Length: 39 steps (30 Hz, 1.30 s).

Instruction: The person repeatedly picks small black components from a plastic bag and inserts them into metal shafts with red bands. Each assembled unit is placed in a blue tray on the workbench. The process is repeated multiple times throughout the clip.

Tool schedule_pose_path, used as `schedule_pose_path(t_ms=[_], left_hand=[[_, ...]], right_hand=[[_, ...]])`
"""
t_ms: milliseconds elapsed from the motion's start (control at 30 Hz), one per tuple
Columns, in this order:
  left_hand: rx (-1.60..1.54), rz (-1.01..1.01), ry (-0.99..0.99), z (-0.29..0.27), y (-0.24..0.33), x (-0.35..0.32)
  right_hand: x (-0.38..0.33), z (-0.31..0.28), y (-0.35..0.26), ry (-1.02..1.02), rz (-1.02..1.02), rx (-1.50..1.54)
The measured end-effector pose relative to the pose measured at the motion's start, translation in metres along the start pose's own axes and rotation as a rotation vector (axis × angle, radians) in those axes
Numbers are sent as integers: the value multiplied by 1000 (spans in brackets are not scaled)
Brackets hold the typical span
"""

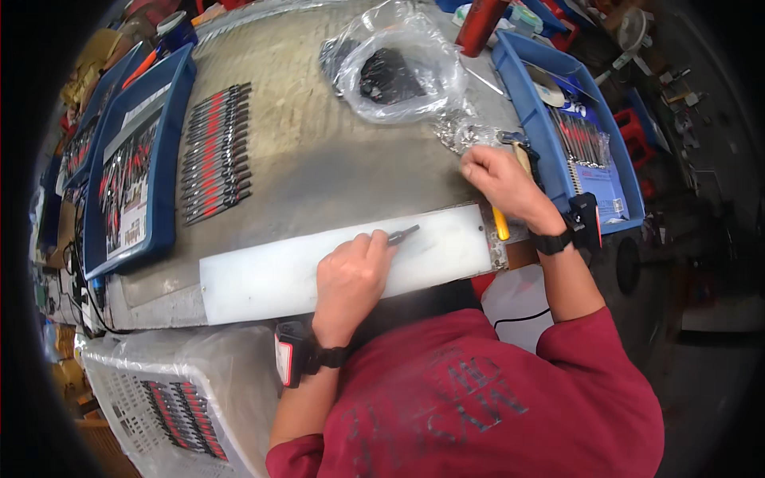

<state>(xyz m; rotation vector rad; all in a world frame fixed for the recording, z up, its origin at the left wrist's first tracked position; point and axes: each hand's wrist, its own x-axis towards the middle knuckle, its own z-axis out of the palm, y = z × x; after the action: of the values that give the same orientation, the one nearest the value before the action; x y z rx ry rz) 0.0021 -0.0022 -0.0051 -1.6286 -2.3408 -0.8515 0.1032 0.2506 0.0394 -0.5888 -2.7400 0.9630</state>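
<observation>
My left hand (351, 275) is closed over the white board (263, 279) at the table's near edge. Between its thumb and fingers it grips a dark, slim rod-shaped part (405, 234), whose narrow tip points right. My right hand (502, 182) is raised to the right of the board, with its fingers curled together. Whatever they hold, if anything, is hidden. Just beyond that hand lie small shiny metal pieces (466, 131) and a hammer-like tool (522, 151). A yellow handle (500, 224) shows below the right hand.
Black-and-red pen-shaped tools (217, 151) lie in a column at left, beside a blue tray (171, 199) of similar ones. A plastic bag (430, 56) of dark parts stands at the back. Another blue tray (570, 187) is at right. A white basket (211, 382) sits lower left.
</observation>
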Motion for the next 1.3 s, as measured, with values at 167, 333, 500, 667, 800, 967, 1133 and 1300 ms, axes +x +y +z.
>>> schedule_pose_path(t_ms=[167,333,500,667,800,967,1133,1300], left_hand=[[-24,3,19,1,0,1],[8,15,4,0,1,1],[-7,4,-1,1,0,1],[-24,4,4,2,0,0],[-14,4,-1,2,0,0],[-23,1,3,3,0,0],[-5,7,2,2,0,1],[-1,12,-6,2,0,0]], right_hand=[[-28,30,-45,-175,-242,114],[-31,51,-59,-196,-319,14],[-32,56,-58,-172,-331,-62],[-33,59,-57,-155,-326,-58],[-33,60,-57,-147,-303,-64],[-33,60,-60,-156,-279,-76],[-34,59,-62,-145,-242,-85],[-35,64,-61,-85,-269,-55]])
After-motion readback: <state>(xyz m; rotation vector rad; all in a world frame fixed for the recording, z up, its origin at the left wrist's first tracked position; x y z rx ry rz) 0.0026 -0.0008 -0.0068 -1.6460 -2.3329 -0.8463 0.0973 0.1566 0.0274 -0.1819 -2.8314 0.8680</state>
